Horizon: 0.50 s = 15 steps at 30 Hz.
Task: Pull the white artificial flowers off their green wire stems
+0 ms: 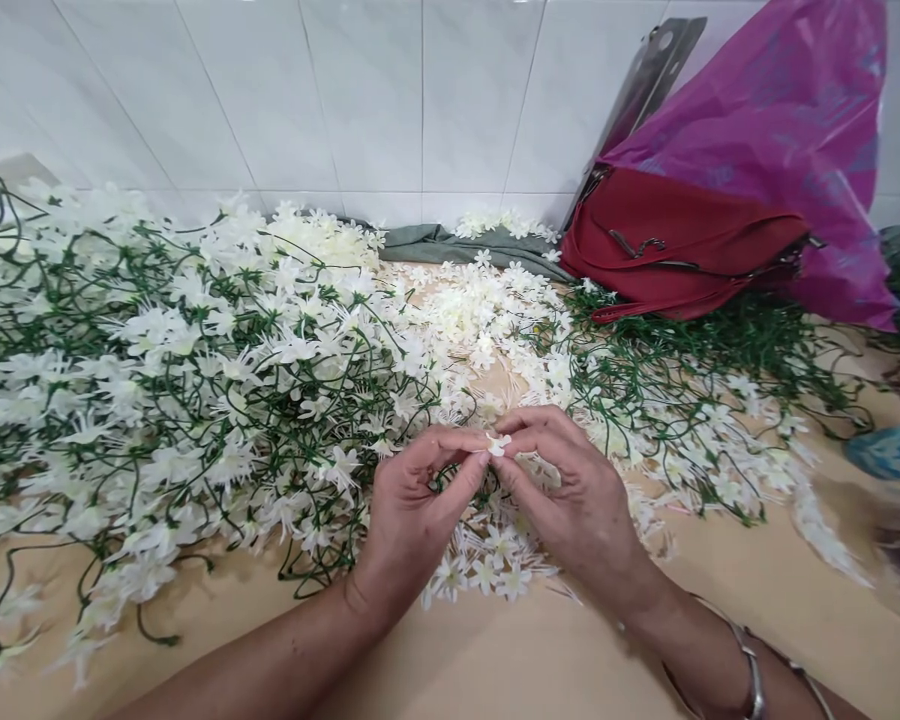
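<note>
A small white artificial flower (499, 444) is pinched between the fingertips of both hands, just above the tabletop. My left hand (421, 500) grips it from the left with thumb and forefinger. From the other side my right hand (570, 490) has its thumb and forefinger closed on the same flower. Loose white petal pieces (495, 560) lie on the table beneath and between the wrists. Behind the fingertips spreads a heap of loose white blossoms (487, 300). Left of my left hand is a big pile of white flowers on green stems (232, 370).
Green stems with some blossoms (645, 400) spread to the right on the tan tabletop (765, 600). A red bag (675, 235) and a purple plastic bag (787, 120) stand against the tiled wall (367, 90). Grey-green cloth (420, 243) runs along its foot. A blue patterned object (892, 450) sits far right.
</note>
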Tool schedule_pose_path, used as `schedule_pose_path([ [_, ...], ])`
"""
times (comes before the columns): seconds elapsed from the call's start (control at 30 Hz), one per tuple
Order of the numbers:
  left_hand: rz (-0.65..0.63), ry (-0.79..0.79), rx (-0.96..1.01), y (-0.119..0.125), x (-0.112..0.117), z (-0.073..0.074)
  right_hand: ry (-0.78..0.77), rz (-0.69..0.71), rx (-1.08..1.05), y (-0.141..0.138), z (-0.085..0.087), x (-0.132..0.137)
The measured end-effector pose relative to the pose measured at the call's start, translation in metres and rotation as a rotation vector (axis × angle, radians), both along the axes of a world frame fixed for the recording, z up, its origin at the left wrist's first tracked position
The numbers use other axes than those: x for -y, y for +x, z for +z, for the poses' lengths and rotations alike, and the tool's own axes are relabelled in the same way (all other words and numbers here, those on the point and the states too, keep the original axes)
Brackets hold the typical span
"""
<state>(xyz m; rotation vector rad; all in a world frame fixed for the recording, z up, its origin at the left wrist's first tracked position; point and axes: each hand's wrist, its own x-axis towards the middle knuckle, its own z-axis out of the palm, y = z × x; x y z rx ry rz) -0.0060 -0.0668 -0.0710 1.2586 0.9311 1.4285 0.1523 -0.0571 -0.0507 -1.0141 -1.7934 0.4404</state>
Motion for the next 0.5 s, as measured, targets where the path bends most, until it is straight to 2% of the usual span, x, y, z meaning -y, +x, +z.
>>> schedule_pose_path([
  [0.27, 0.020, -0.017, -0.008, -0.0008, 0.0006, 0.0005, -0.201, 0.061, -0.245, 0.0016, -0.0042, -0.0007],
  [0.4, 0.004, -0.006, -0.035, -0.0019, -0.0005, 0.0002, -0.159, 0.109, -0.351, 0.0002, -0.0046, -0.0018],
  [0.5, -0.043, -0.017, -0.080, -0.0030, 0.0002, 0.0013, -0.159, 0.097, -0.341, 0.0022, -0.0033, -0.0032],
])
